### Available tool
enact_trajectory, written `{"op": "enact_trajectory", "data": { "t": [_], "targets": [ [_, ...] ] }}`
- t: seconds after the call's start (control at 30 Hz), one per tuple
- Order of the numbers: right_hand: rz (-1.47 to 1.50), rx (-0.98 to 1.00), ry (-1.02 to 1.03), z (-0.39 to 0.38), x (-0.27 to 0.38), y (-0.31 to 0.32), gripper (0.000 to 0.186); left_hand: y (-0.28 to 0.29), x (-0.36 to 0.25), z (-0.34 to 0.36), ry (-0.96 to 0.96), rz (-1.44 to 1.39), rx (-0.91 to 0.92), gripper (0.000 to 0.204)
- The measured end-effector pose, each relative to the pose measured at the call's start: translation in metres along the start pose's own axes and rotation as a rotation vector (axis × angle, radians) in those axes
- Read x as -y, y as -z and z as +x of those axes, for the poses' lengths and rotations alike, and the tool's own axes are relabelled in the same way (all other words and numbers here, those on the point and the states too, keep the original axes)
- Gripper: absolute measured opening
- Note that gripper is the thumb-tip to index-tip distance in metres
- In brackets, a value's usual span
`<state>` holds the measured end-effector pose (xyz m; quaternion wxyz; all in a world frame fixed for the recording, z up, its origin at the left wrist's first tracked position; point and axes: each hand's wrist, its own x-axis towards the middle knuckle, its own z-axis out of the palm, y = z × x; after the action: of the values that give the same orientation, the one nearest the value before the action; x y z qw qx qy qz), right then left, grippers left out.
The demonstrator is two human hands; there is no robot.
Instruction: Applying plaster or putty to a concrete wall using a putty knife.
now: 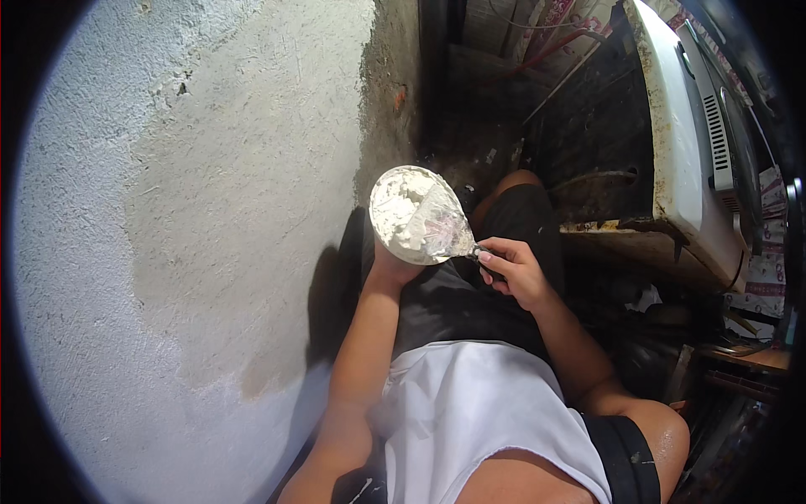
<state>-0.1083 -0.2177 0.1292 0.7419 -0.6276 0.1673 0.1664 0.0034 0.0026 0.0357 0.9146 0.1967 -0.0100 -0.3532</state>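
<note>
My left hand [396,269] supports a round bowl [377,238] from below, in front of my knees; most of its fingers are hidden beneath it. Lumpy whitish plaster [400,199] lies in the bowl. With my right hand [516,275] I grip the dark handle of a putty knife [445,225], fingers closed round it. The wide, plaster-smeared blade reaches over the bowl's right side; whether its edge touches the plaster is not clear. To my left rises a wall with a large patch of beige-grey plaster [252,185] on its whitish rough surface [75,244].
Close on my right stands a rusty white stove-like appliance [676,126], its dark side [600,139] facing me. A dark narrow gap runs back between wall and appliance. Patterned fabric [562,21] hangs behind. At the lower right is a small wooden surface [760,359] amid dark clutter.
</note>
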Motion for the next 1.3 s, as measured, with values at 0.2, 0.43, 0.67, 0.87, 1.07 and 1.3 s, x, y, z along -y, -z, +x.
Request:
{"op": "enact_trajectory", "data": {
  "t": [0.2,0.43,0.67,0.87,1.07,1.3],
  "targets": [
    [0.458,0.251,-0.192,0.007,0.012,0.009,0.028,-0.007,-0.001,-0.002,0.078,-0.277,-0.058,0.067],
    [0.740,0.440,-0.053,0.035,0.026,0.012,0.023,-0.025,-0.008,-0.001,0.014,-0.265,-0.110,0.068],
    [0.443,0.227,0.405,0.106,0.063,0.015,0.023,-0.016,-0.012,-0.002,0.002,-0.325,-0.287,0.073],
    [-0.086,-0.111,0.703,0.182,0.086,0.014,0.032,-0.020,-0.016,-0.002,0.006,-0.032,-0.301,0.083],
    [-0.537,-0.292,1.055,0.267,0.119,0.025,0.047,-0.009,-0.020,-0.002,0.070,-0.533,-0.187,0.088],
    [-0.520,-0.360,1.186,0.340,0.142,0.023,0.046,-0.016,-0.026,0.007,0.115,-0.272,-0.210,0.081]
  ]
}}
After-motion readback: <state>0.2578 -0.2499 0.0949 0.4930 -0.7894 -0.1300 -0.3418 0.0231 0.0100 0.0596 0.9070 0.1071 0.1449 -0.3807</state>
